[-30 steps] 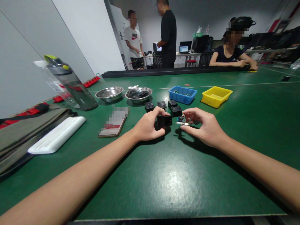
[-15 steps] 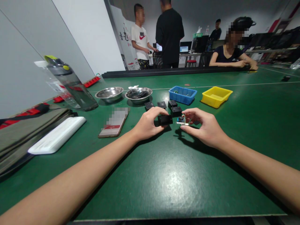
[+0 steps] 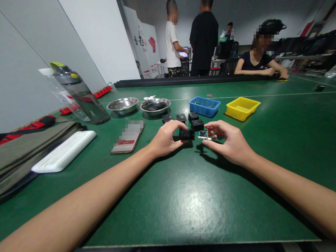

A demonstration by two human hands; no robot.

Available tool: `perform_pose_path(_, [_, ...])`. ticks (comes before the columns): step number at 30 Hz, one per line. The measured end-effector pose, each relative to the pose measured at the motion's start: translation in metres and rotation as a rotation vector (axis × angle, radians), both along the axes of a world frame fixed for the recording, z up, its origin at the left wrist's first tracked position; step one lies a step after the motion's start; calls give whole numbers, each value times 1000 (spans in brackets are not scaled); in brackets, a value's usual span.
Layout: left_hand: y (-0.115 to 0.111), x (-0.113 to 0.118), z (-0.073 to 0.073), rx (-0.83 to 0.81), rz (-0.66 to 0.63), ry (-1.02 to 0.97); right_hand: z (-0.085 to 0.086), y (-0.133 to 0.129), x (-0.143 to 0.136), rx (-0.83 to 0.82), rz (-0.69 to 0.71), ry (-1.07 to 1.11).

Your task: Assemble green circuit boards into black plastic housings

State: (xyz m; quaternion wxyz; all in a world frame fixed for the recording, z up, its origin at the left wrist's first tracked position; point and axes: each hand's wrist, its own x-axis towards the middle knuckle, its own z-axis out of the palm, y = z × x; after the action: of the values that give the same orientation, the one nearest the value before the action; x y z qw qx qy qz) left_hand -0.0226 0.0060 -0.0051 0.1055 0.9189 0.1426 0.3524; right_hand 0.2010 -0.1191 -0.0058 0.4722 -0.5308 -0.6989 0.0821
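My left hand (image 3: pixel 169 138) pinches a small black plastic case (image 3: pixel 187 134) between thumb and fingers, held just above the green table (image 3: pixel 168 196). Facing it, my right hand (image 3: pixel 229 140) grips a small circuit board (image 3: pixel 204 135) carrying a dark blue cylindrical component and metal prongs that point left. A narrow gap separates the board from the case. Behind my hands sit several more black cases (image 3: pixel 197 124) on the table. Part of a flat black piece shows beneath my right fingers.
Two steel bowls (image 3: pixel 123 105) stand behind on the left, one with black parts inside. A blue tray (image 3: pixel 204 106) holding small parts and a yellow tray (image 3: pixel 242 108) are at the back. Left are a phone (image 3: pixel 128 138), a white power bank (image 3: pixel 64 151) and a bottle (image 3: pixel 84 98). People are beyond.
The black case in my left hand has shifted slightly right, nearer the circuit board, and turned a little. My right hand has hardly moved. Two people in the background have moved right.
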Motion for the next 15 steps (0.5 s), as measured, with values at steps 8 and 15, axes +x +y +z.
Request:
perform_pose_path(8, [-1, 0, 0, 9, -25, -2, 2, 0, -1, 6, 4, -23])
perform_pose_path(15, [0, 0, -1, 22, -37, -14, 2, 0, 0, -8, 7, -49])
